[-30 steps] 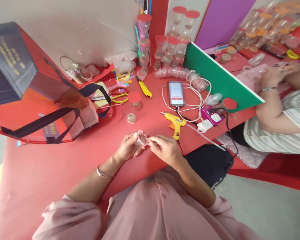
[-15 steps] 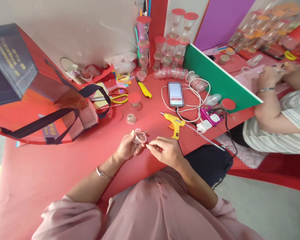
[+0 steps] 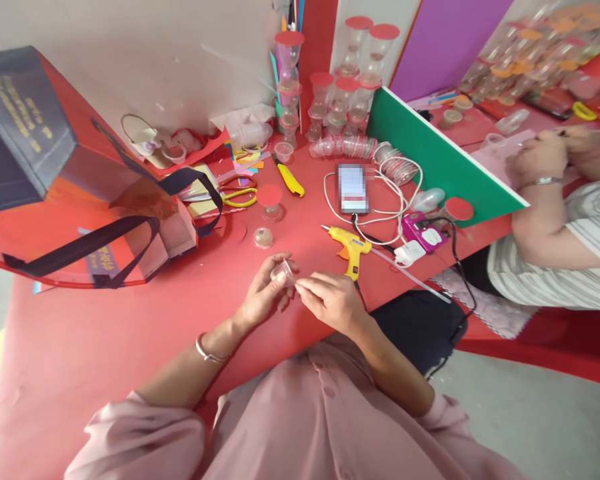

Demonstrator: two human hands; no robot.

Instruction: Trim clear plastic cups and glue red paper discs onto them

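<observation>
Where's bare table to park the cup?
Free: the red table left of the left hand, below the bag. A smaller patch lies between the loose cup and glue gun. Crowded: the back by the scissors, phone and cables.

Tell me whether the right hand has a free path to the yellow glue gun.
Probably yes: the glue gun lies just beyond the right hand on bare red table, though its fingers now touch the small clear cup.

left hand [image 3: 263, 297] and right hand [image 3: 330, 300] pinch small clear cup [image 3: 283, 272].
</observation>
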